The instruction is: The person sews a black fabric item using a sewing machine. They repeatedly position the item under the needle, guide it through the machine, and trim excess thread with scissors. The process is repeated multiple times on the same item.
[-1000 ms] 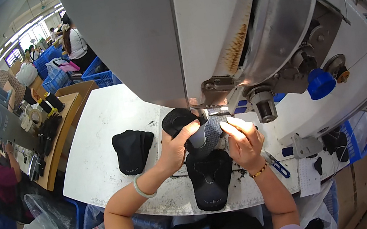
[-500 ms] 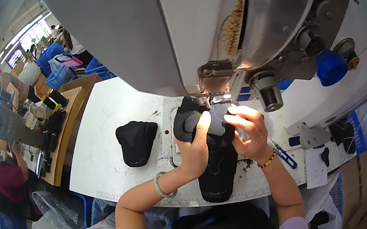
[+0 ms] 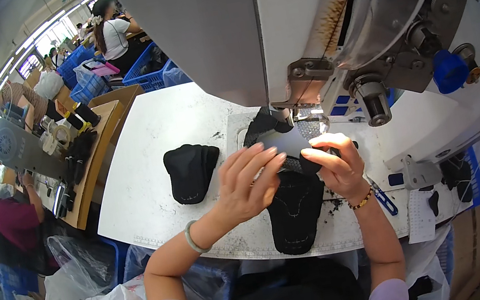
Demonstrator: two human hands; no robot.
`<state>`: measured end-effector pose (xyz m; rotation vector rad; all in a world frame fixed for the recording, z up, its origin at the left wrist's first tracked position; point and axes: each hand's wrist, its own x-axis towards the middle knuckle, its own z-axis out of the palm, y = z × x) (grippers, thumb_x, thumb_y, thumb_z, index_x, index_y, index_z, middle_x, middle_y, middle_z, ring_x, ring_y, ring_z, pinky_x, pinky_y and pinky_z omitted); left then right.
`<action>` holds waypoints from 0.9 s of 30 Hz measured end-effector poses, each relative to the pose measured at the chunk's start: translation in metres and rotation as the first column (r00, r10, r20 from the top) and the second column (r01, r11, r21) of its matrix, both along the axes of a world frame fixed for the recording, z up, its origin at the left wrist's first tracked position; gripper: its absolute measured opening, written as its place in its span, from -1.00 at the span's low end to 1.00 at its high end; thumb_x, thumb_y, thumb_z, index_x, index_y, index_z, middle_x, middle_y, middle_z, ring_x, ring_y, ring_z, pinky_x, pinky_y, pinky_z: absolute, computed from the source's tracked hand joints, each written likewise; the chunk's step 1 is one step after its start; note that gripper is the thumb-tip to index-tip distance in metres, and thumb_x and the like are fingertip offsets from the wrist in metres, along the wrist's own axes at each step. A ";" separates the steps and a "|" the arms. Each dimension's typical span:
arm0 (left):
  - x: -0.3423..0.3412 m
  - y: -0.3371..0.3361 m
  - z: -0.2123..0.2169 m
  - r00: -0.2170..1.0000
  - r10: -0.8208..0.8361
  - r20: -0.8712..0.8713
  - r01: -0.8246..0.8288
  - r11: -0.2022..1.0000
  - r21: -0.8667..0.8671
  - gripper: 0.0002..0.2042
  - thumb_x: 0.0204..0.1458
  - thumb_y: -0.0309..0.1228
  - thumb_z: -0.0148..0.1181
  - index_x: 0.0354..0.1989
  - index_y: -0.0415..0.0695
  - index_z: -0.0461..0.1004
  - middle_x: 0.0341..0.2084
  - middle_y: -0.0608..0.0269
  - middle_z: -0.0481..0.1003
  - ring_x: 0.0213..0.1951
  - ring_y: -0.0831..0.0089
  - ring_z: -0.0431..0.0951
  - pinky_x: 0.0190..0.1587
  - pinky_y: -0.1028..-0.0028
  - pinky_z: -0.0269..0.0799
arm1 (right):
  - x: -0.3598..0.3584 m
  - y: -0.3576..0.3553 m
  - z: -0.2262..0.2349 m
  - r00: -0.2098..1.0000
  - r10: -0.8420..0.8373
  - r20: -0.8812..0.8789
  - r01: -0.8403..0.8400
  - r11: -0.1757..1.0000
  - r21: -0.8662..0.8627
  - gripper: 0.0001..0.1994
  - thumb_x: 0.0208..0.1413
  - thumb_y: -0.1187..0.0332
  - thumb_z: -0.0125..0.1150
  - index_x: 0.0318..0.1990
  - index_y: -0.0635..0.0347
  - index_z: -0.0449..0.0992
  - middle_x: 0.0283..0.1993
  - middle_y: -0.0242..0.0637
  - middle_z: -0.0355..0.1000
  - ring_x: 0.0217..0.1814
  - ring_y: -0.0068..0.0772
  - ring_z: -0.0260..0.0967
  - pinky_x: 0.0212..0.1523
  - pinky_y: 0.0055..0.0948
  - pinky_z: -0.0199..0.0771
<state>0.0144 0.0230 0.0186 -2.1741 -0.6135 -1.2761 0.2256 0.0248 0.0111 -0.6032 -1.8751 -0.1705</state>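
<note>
Fingers (image 3: 257, 160) on soft black cap (image 3: 292, 208)

Since a second ago we see the left hand (image 3: 248, 180) lift off the black cap piece (image 3: 294, 204); its fingers now spread above it rather than pressing it flat. The right hand (image 3: 333, 163) slides closer to the needle of the sewing machine (image 3: 299, 46), pinching the piece's far end, which now sits further under the machine.
</note>
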 end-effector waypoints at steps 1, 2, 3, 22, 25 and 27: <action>0.004 0.002 0.003 0.999 -0.038 0.005 0.038 0.997 -0.060 -0.55 -0.22 -0.61 0.20 -0.04 -0.23 0.38 -0.12 0.14 0.41 -0.05 0.20 0.42 0.03 0.31 0.32 | 0.000 0.001 -0.002 1.000 -0.007 0.005 0.007 1.000 -0.001 -0.64 -0.24 0.61 0.22 -0.20 0.05 0.57 -0.17 -0.33 0.37 -0.20 -0.35 0.39 -0.22 -0.41 0.45; 0.007 0.005 0.005 0.997 -0.076 0.011 0.077 0.990 -0.119 -0.57 -0.20 -0.61 0.19 -0.03 -0.23 0.40 -0.10 0.15 0.41 -0.02 0.24 0.41 0.08 0.29 0.30 | 0.001 0.000 -0.002 1.000 -0.015 0.010 0.015 1.000 -0.002 -0.64 -0.24 0.58 0.23 -0.19 0.03 0.56 -0.16 -0.36 0.35 -0.20 -0.34 0.40 -0.20 -0.35 0.45; 0.011 0.008 0.008 0.993 -0.114 0.013 0.114 0.978 -0.173 -0.58 -0.17 -0.61 0.17 -0.03 -0.24 0.42 -0.08 0.17 0.42 0.01 0.28 0.41 0.13 0.27 0.28 | 0.002 0.000 -0.001 0.998 -0.064 0.021 0.063 0.998 0.030 -0.66 -0.23 0.56 0.23 -0.20 0.02 0.56 -0.15 -0.37 0.36 -0.18 -0.33 0.39 -0.16 -0.33 0.43; 0.013 0.014 0.044 0.974 -0.163 -0.157 0.148 0.983 -0.105 -0.77 -0.20 -0.56 0.15 -0.29 -0.26 0.50 -0.33 0.19 0.52 -0.26 0.32 0.55 -0.14 0.37 0.52 | 0.018 0.005 0.010 0.991 -0.090 0.097 0.094 0.995 -0.041 -0.74 -0.16 0.51 0.25 -0.23 0.05 0.58 -0.33 -0.47 0.39 -0.26 -0.42 0.33 -0.14 -0.37 0.32; 0.010 0.022 0.041 0.969 -0.195 -0.149 0.178 0.977 -0.121 -0.77 -0.21 -0.57 0.15 -0.29 -0.25 0.50 -0.34 0.20 0.52 -0.25 0.32 0.56 -0.13 0.37 0.52 | 0.016 0.002 0.016 0.982 -0.132 0.136 0.136 0.991 -0.016 -0.74 -0.15 0.50 0.25 -0.23 0.02 0.59 -0.31 -0.49 0.39 -0.25 -0.42 0.34 -0.13 -0.37 0.32; 0.007 0.026 0.042 0.965 -0.218 -0.144 0.198 0.970 -0.143 -0.77 -0.21 -0.57 0.15 -0.28 -0.26 0.50 -0.34 0.20 0.53 -0.25 0.30 0.56 -0.14 0.36 0.52 | 0.011 0.001 0.019 0.973 -0.168 0.157 0.167 0.986 0.019 -0.73 -0.15 0.50 0.26 -0.22 0.00 0.59 -0.30 -0.51 0.40 -0.25 -0.44 0.36 -0.13 -0.36 0.33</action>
